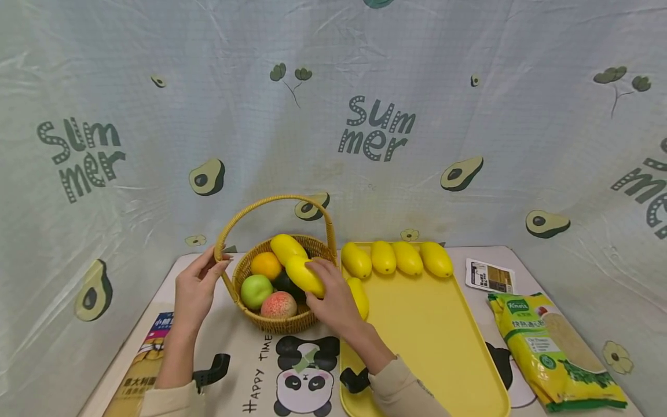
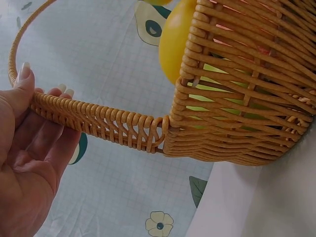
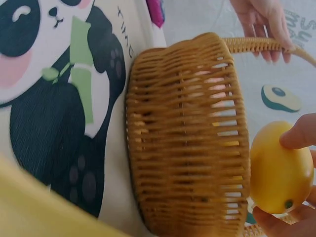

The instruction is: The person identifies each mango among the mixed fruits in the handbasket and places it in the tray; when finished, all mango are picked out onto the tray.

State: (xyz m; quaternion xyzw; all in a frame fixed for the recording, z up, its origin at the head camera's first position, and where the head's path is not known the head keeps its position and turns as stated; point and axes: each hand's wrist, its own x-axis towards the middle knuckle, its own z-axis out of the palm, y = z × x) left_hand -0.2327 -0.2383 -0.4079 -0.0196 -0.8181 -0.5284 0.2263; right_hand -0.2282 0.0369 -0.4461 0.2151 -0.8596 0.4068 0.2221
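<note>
My left hand (image 1: 195, 289) holds the left side of the wicker basket's arched handle (image 1: 271, 198), thumb on one side and fingers on the other, as the left wrist view shows (image 2: 37, 148). In my right hand (image 1: 336, 298) is a yellow mango (image 1: 304, 276), gripped over the right part of the basket (image 1: 283, 325). The right wrist view shows this mango (image 3: 279, 168) at the basket's rim, between thumb and fingers. Inside the basket lie another mango (image 1: 286, 249), an orange (image 1: 266, 266), a green apple (image 1: 256, 291), a peach (image 1: 279, 305) and a dark fruit (image 1: 284, 283), partly hidden.
Right of the basket lies a yellow tray (image 1: 422, 341) with several mangoes (image 1: 384, 257) along its far edge and one (image 1: 358, 298) partly behind my right hand. Farther right are a Knorr bag (image 1: 557, 350) and a small packet (image 1: 490, 275). A pasta bag (image 1: 138, 370) lies at left.
</note>
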